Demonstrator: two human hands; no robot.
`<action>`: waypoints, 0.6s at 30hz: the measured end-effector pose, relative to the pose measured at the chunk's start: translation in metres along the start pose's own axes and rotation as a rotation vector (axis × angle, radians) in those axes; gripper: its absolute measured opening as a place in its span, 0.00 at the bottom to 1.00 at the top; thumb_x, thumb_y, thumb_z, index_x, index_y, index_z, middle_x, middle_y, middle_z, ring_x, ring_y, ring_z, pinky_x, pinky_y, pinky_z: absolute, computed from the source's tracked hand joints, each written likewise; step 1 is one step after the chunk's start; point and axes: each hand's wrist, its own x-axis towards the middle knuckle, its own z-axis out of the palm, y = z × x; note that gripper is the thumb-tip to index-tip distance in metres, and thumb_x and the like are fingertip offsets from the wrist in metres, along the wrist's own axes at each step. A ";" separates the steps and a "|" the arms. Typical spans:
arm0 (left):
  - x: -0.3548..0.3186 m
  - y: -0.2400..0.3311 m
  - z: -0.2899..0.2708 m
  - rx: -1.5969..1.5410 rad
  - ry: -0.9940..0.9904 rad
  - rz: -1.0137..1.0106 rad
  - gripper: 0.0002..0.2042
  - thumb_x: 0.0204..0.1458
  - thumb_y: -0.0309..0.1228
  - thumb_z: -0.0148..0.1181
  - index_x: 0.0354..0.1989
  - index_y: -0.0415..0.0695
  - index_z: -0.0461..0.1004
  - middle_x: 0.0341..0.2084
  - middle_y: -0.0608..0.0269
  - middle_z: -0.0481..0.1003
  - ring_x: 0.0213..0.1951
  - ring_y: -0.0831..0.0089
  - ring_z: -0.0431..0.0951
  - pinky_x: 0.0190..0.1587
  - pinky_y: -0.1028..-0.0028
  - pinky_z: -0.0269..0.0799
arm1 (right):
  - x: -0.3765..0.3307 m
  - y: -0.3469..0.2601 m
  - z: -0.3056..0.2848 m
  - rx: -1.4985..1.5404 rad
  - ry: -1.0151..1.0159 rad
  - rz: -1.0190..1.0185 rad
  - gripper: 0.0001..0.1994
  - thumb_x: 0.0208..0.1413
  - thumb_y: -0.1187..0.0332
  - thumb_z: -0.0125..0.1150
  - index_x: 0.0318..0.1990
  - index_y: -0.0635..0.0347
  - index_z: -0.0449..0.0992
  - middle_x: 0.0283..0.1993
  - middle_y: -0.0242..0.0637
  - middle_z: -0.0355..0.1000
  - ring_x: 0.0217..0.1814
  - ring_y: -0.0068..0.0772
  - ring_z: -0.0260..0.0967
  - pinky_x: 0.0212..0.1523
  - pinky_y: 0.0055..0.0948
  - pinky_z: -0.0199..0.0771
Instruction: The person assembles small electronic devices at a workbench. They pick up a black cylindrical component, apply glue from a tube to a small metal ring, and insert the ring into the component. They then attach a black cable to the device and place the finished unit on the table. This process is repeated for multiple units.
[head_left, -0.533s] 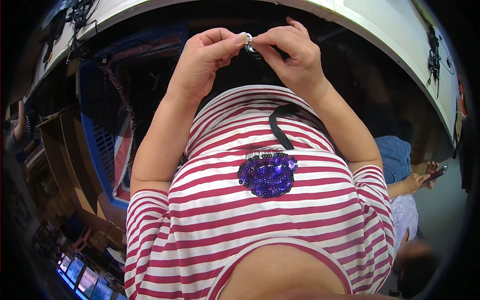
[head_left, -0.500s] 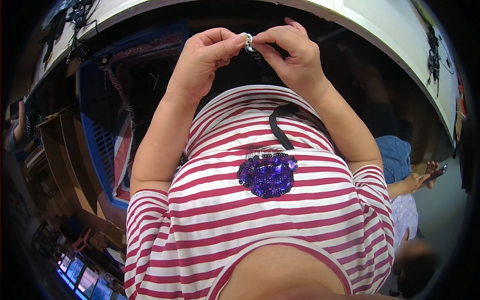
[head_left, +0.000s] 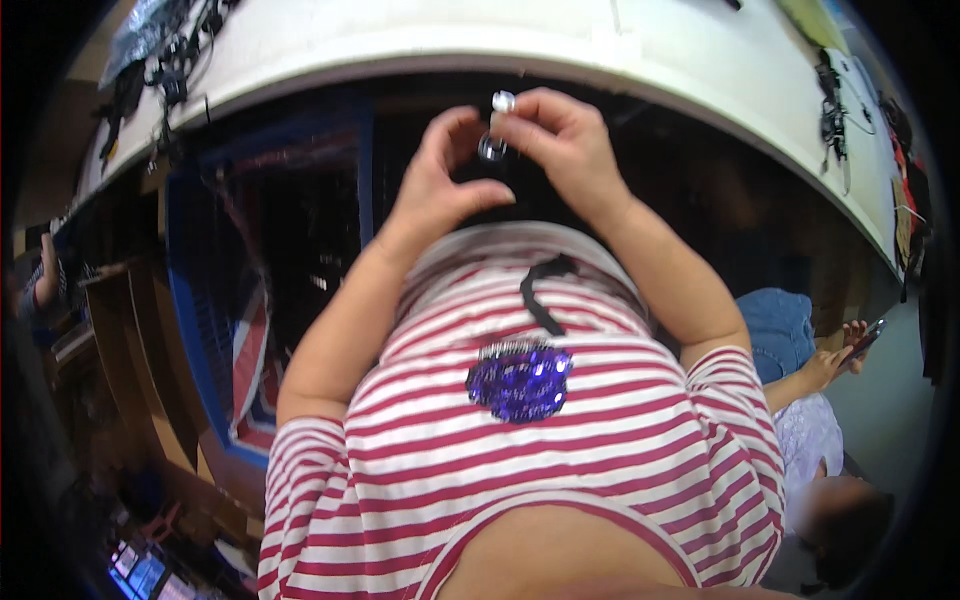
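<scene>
— two hands raised near the white curved table edge (head_left: 700,60); small clear plastic piece with a white cap (head_left: 497,125) pinched in right hand (head_left: 560,150) fingertips?
— yes. left hand (head_left: 440,185) curled just beside, fingers apart — likely mid-fitting; needs a steady regrip next.
</scene>
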 end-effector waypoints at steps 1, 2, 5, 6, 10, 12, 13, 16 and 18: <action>0.003 0.005 0.009 -0.066 -0.037 0.031 0.35 0.35 0.23 0.69 0.54 0.40 0.57 0.45 0.59 0.66 0.49 0.70 0.67 0.52 0.71 0.63 | 0.001 -0.004 -0.002 0.050 0.006 0.064 0.07 0.49 0.71 0.60 0.33 0.66 0.75 0.28 0.31 0.73 0.29 0.17 0.68 0.30 0.18 0.68; 0.006 0.011 0.017 -0.229 -0.073 -0.038 0.27 0.43 0.18 0.60 0.53 0.40 0.58 0.43 0.61 0.67 0.49 0.72 0.67 0.52 0.74 0.63 | 0.001 -0.010 -0.004 0.103 0.013 0.127 0.06 0.49 0.72 0.59 0.33 0.65 0.75 0.28 0.31 0.72 0.29 0.17 0.68 0.29 0.18 0.68; 0.012 0.023 0.024 -0.383 -0.082 -0.030 0.18 0.52 0.22 0.50 0.53 0.41 0.60 0.38 0.65 0.67 0.40 0.79 0.66 0.44 0.80 0.63 | 0.000 -0.033 -0.012 0.198 0.024 0.034 0.04 0.50 0.74 0.59 0.33 0.63 0.76 0.30 0.31 0.72 0.30 0.19 0.67 0.31 0.18 0.70; 0.016 0.032 0.023 -0.385 -0.087 -0.015 0.16 0.55 0.25 0.48 0.52 0.41 0.61 0.36 0.66 0.67 0.36 0.81 0.65 0.41 0.82 0.62 | 0.002 -0.032 -0.017 -0.069 0.083 -0.266 0.04 0.47 0.74 0.61 0.32 0.58 0.77 0.31 0.32 0.72 0.32 0.23 0.68 0.34 0.21 0.70; 0.024 0.064 0.025 -0.562 -0.153 0.034 0.20 0.48 0.42 0.59 0.41 0.41 0.63 0.29 0.68 0.65 0.31 0.82 0.64 0.34 0.82 0.60 | 0.006 -0.058 -0.028 -0.716 -0.099 -0.880 0.09 0.39 0.72 0.63 0.31 0.50 0.79 0.30 0.27 0.71 0.33 0.28 0.68 0.44 0.31 0.68; 0.028 0.067 0.022 -0.464 -0.103 -0.087 0.17 0.45 0.44 0.60 0.30 0.46 0.63 0.22 0.70 0.62 0.26 0.82 0.62 0.30 0.83 0.57 | 0.006 -0.054 -0.027 -0.717 -0.146 -0.853 0.08 0.40 0.72 0.62 0.32 0.49 0.78 0.29 0.27 0.71 0.32 0.28 0.69 0.44 0.31 0.68; 0.029 0.065 0.017 -0.461 -0.072 -0.135 0.14 0.46 0.42 0.59 0.28 0.46 0.63 0.20 0.71 0.61 0.24 0.82 0.60 0.28 0.82 0.56 | 0.013 -0.059 -0.035 -0.763 -0.217 -0.864 0.08 0.41 0.72 0.62 0.32 0.50 0.77 0.29 0.28 0.71 0.32 0.27 0.69 0.42 0.31 0.69; 0.024 0.066 0.003 -0.473 0.002 -0.163 0.08 0.46 0.33 0.55 0.25 0.47 0.61 0.16 0.72 0.59 0.20 0.83 0.55 0.25 0.81 0.52 | 0.049 -0.062 -0.062 -0.849 -0.075 -0.694 0.11 0.42 0.72 0.61 0.37 0.54 0.76 0.32 0.35 0.72 0.34 0.36 0.70 0.38 0.31 0.69; 0.016 0.076 -0.002 -0.525 -0.021 -0.111 0.08 0.46 0.31 0.55 0.25 0.46 0.61 0.16 0.71 0.59 0.20 0.83 0.55 0.24 0.81 0.52 | 0.088 -0.061 -0.079 -0.853 0.128 -0.441 0.11 0.48 0.72 0.58 0.41 0.59 0.74 0.35 0.41 0.72 0.35 0.39 0.70 0.38 0.31 0.69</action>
